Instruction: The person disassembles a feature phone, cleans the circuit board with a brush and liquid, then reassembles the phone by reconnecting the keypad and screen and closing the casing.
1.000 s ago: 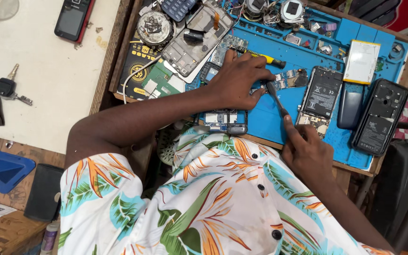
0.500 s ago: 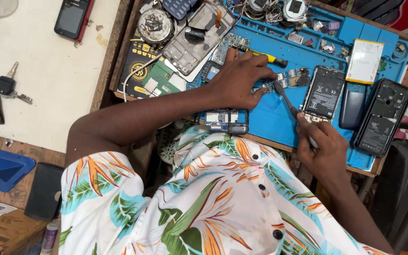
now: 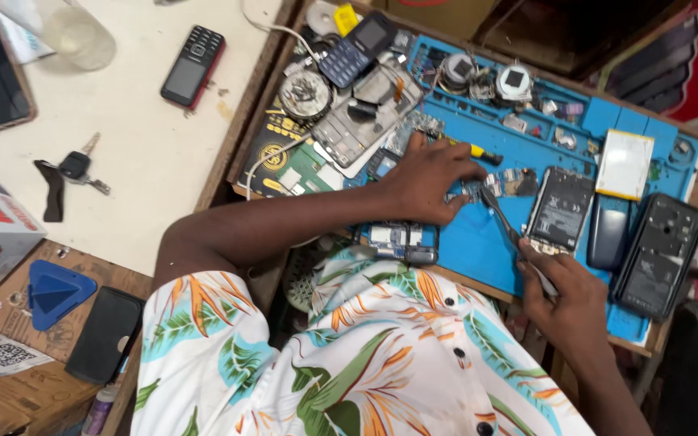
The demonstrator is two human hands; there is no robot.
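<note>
Your left hand (image 3: 434, 179) lies flat over a small circuit board (image 3: 498, 184) on the blue work mat (image 3: 478, 242), fingers spread and pressing down on the part rather than wrapping it, so it is pinned against the mat just left of the opened phone body (image 3: 559, 211). Your right hand (image 3: 571, 303) is closed around the handle of a pair of tweezers (image 3: 504, 220), gripped low near the back end, with the thin tips reaching up to the board beside your left fingertips; whether the tips are pinched on anything is too small to tell. Judge the board as very light, stiff and brittle: it would slide at a nudge without the hand on it, and its tiny soldered parts look easy to knock off. Hold it by its bare edges or press on a plain area, not on the components. The tweezers are rigid, slim metal and probably slick, so a firm pinch closer to the middle would likely give steadier tips than the far end. A yellow-handled screwdriver (image 3: 478, 151) lies just beyond your left fingers, and a white battery (image 3: 624, 165) and a dark back cover (image 3: 658, 252) rest well to the right, apart from the work.
</note>
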